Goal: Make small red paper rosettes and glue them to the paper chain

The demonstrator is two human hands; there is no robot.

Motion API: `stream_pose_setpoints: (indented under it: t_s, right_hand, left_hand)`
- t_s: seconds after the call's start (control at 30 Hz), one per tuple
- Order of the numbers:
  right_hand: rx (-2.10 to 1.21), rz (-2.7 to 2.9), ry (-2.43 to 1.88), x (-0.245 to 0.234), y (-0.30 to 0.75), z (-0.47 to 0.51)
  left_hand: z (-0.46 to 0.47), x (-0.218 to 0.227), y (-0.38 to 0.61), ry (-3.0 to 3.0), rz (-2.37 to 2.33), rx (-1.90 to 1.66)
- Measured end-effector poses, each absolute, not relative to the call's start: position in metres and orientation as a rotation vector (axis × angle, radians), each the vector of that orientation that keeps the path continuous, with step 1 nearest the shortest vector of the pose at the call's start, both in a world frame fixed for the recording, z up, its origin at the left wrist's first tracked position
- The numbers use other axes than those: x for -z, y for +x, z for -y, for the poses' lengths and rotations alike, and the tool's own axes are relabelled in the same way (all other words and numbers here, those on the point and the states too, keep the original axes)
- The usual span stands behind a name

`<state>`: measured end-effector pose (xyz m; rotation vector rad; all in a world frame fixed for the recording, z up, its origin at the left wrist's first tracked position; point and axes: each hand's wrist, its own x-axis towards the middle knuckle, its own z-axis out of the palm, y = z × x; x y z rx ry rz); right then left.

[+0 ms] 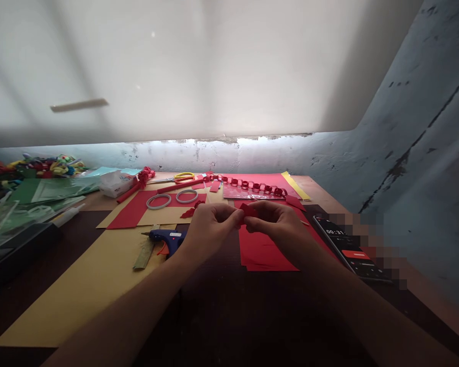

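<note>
A small piece of red paper [248,209] is pinched between my two hands, above the middle of the table. My left hand [214,224] grips its left edge with thumb and forefinger. On the other side, the fingers of my right hand [273,219] close on it too; part of the paper is hidden behind them. Beneath and beyond my right hand lie red paper sheets [268,252]. A blue glue gun [168,237] rests just left of my left wrist, its nozzle over a worn strip [143,257]. Behind my left hand sits a crumpled red paper piece [191,210].
Two tape rings [158,202] and yellow-handled scissors [183,177] lie farther back, near a red paper chain [248,184]. Tan paper [61,290] covers the left side. A phone [348,247] showing a timer lies at right. A white board [214,71] overhangs the back.
</note>
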<state>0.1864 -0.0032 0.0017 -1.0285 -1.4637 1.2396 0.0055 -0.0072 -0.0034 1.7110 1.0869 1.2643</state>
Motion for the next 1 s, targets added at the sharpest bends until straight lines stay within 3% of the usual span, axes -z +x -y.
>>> stream_pose_setpoints:
  t_s: [0.33,0.63,1.0]
  right_hand:
    - [-1.252,1.54,-0.97,-0.0019,0.1858,0.003]
    - [-1.141,1.443,-0.985,0.0009,0.1892,0.0]
    - [-1.218,1.424,-1.021,-0.0004,0.188,0.0001]
  left_hand:
    - [0.0073,0.0028,0.0047,1.744,-1.078,-1.2]
    - [0.0019,0.0065,0.0092,1.392,-0.948,-1.067]
    - [0.008,0.0041,0.0076,1.755,-1.018,-1.12]
